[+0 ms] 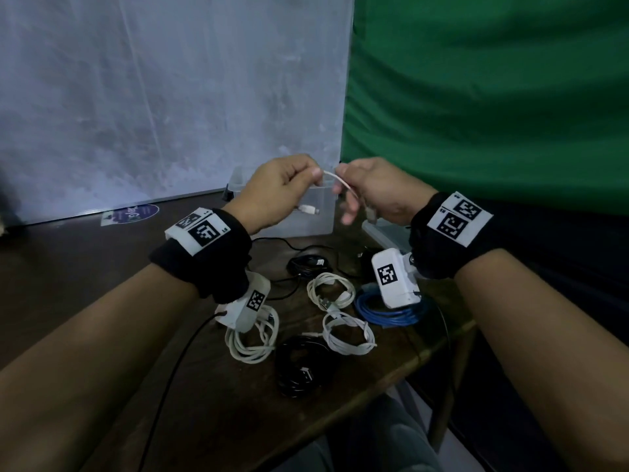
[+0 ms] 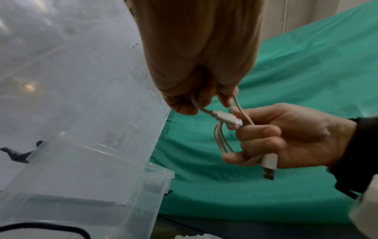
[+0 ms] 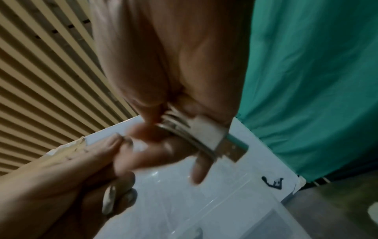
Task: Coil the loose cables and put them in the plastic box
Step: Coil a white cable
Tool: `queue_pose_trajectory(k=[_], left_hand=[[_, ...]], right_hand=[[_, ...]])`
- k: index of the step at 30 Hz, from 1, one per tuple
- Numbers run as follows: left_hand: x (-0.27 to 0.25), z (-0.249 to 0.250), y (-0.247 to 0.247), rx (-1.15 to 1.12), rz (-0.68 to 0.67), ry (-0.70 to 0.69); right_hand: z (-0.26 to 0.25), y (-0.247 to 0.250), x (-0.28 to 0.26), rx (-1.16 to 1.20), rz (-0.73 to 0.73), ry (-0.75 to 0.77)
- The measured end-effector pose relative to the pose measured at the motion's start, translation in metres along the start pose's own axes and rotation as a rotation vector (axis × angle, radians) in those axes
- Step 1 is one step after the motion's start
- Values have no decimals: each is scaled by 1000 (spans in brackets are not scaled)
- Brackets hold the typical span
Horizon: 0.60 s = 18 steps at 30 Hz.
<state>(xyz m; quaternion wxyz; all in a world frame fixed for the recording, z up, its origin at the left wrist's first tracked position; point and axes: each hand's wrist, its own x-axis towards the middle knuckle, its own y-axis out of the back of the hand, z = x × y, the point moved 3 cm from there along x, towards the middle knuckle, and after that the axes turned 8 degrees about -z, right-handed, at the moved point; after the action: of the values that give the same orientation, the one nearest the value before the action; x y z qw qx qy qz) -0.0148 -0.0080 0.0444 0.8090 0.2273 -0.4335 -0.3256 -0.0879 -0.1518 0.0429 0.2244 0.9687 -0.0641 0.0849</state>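
A thin white cable (image 1: pixel 335 177) runs between my two hands, held up over the clear plastic box (image 1: pixel 321 221). My left hand (image 1: pixel 315 173) pinches the cable near its small plug (image 2: pixel 227 118). My right hand (image 1: pixel 342 185) grips several loops of the same cable (image 2: pixel 219 142) wound round its fingers, and the USB plug (image 2: pixel 269 166) hangs below its palm. In the right wrist view the loops (image 3: pixel 180 127) and plug (image 3: pixel 208 134) lie against the right palm, blurred. The box (image 2: pixel 81 169) stands open right under the hands.
On the dark wooden table (image 1: pixel 211 396) lie three white coils (image 1: pixel 332 289) (image 1: pixel 349 333) (image 1: pixel 252 342), a blue coil (image 1: pixel 388 311) and two black coils (image 1: pixel 304 366) (image 1: pixel 308 264). A grey board (image 1: pixel 170 97) and a green cloth (image 1: pixel 493 97) stand behind. The table's edge (image 1: pixel 425 356) runs at the right.
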Motion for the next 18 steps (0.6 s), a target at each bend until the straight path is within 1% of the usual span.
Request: queue_pose_trajectory(k=[2,4,6,8,10,12,14,16,18], left_hand=[[1,-2,1,-25,97,24],[3,-4,-3,-94,122,74],[3,-8,-9,-233,77,166],[1,-9,-17,-445,-13,249],[-2,-7,-21,-566,-73,271],[-4,-6,-22,-566,-80,272],[-5,-7,-21,-541,-58,276],[-5,-8,-18,-538,-20,288],[-5,-7,-16,-559,16,304]], right_hand=[[-1,-7,0,181,-110,-5],[-3,-12,-2,312,-166,-5],[-6,-16,-6,403,-170,25],[-5,-17,-6,480,-151,37],[-4,-18,-6,532,-125,35],[-2,-18,-4,550,-79,43],[1,-17,-1,525,-28,62],[4,-16,1,441,19,71],[8,-16,0,300,54,62]])
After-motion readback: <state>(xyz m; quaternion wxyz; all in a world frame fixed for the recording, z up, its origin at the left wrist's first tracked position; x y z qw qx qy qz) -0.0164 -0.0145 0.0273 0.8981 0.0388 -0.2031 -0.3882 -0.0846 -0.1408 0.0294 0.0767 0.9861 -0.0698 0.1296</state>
